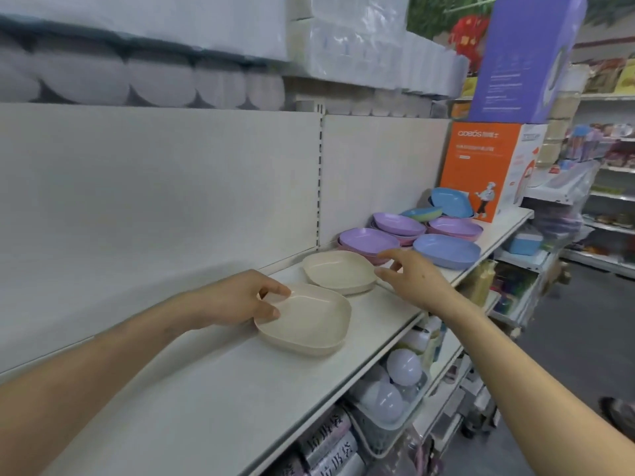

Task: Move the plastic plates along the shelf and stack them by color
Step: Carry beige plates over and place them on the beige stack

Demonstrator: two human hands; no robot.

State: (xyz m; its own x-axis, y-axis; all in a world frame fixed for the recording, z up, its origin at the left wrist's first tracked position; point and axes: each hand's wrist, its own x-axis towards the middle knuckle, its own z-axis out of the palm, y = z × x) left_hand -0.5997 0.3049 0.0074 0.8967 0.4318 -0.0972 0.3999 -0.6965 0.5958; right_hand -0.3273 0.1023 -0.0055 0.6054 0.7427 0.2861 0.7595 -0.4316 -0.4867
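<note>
Head view: left hand pinches rim of cream plate farthest from orange box; right hand spread, empty, beside 2nd cream plate nearer box. Likely light, stiff, slick — take by rim.

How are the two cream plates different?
The near cream plate is pinched at its rim by the left hand; the far cream plate lies ungripped, right hand open beside it. The far cream plate lies next to the purple plates; the near cream plate lies farther off. Both are cream.
</note>
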